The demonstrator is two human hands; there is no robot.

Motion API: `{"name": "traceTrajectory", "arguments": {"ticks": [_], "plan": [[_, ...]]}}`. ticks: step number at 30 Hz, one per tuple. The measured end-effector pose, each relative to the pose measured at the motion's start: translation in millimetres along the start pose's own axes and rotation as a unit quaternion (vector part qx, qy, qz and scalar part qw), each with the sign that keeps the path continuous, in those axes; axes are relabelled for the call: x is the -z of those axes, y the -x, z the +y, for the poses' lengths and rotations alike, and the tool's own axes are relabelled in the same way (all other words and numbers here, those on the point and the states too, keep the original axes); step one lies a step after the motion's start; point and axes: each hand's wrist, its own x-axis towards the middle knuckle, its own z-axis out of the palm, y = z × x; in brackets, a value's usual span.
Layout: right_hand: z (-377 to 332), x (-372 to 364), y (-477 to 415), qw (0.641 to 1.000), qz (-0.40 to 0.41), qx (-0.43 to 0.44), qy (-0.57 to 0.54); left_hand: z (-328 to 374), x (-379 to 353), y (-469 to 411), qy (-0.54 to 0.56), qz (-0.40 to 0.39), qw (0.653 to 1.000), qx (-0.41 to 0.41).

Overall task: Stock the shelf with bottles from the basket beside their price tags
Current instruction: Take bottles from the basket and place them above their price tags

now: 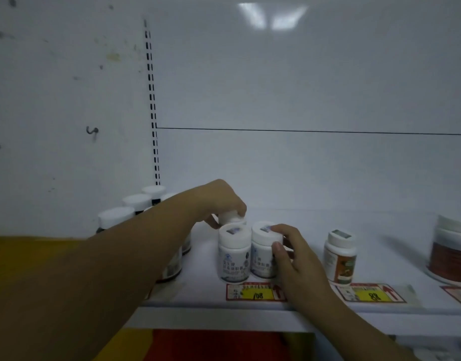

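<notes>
Head view shows your left hand (221, 201) reaching across the white shelf (328, 222), its fingers closed from above on the cap of a white bottle (232, 217) that sits at the back, behind two others. Your right hand (292, 259) wraps the side of the right front bottle (263, 251), thumb pressed on its label, so that grip is closed on it too. Just left of it, touching or nearly so, stands the left front bottle (234, 256), upright with a white cap and a pale blue label. Both front bottles stand right behind a red and yellow price tag (252, 293) on the shelf's front edge.

To the right, apart from this group, an orange-labelled bottle (341, 256) stands upright behind a second price tag (371, 294). Farther right, at the frame edge, a large brown jar (451, 251) stands, blurred. Behind your left forearm, a row of white-capped dark bottles (135, 204) runs toward the back wall. No basket is in view.
</notes>
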Motion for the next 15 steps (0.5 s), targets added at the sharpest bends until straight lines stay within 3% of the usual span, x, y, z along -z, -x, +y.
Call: {"name": "traceTrajectory", "arguments": {"ticks": [5, 10, 13, 15], "plan": [[-2, -1, 1, 1.000, -0.003, -0.009, 0.011, -14, -4, -8, -0.024, -0.029, 0.999, 0.025], [-8, 3, 6, 0.999, 0.033, -0.027, 0.002, -8, -2, -6, -0.100, -0.002, 0.993, -0.056], [-22, 24, 8, 0.993, 0.051, 0.059, 0.083, 12, -2, 9, -0.184, 0.029, 0.975, -0.118], [-33, 52, 5, 0.976, 0.022, 0.138, 0.168, 29, -5, 23, -0.206, 0.034, 0.967, -0.145]]}}
